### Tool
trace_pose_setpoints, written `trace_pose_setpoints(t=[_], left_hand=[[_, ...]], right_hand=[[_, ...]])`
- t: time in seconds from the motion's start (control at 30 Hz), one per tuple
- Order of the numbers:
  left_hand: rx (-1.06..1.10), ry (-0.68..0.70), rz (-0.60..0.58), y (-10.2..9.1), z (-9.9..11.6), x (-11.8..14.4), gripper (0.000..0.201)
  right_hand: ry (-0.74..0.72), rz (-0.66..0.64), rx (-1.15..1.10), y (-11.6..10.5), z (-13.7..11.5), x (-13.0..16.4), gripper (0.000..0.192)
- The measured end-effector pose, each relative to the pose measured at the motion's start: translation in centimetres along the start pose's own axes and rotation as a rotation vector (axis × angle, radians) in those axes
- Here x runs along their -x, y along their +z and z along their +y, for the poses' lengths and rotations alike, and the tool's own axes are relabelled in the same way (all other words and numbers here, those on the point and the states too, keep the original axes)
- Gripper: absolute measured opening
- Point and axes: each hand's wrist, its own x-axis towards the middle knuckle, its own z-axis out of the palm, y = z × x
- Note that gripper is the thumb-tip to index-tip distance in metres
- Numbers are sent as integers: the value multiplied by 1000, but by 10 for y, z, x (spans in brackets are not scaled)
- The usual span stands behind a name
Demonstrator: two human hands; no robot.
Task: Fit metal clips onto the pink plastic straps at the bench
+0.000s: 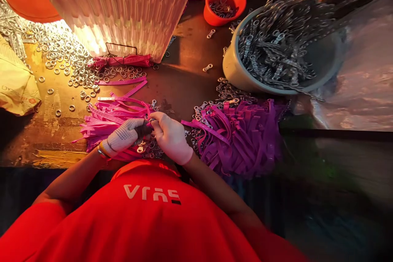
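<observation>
— Why is everything spread across the table point(184, 86)?
— For reach: the bowl point(236, 74) of metal clips sits far right, with strap piles point(242, 135) beside both wrists.
— And the hands?
— Left hand point(124, 136) and right hand point(171, 136), gloved, meet closed on a small ring point(151, 121) above the pink straps point(104, 123).

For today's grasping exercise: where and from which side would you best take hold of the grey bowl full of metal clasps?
Probably the bare near-left rim of the grey bowl, coming from the left. There the metal clasps sit back from the edge; elsewhere they spill over it, and purple straps crowd its front.
</observation>
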Motion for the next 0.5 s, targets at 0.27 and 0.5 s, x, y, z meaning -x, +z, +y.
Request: trace_pose_setpoints(t=[0.27,0.5], left_hand=[[-414,160,127,3,6,18,25],[-490,147,43,-3,-3,18,29]], right_hand=[[51,-297,83,-22,-6,4,47],[-223,-424,346,-14,-1,-4,48]])
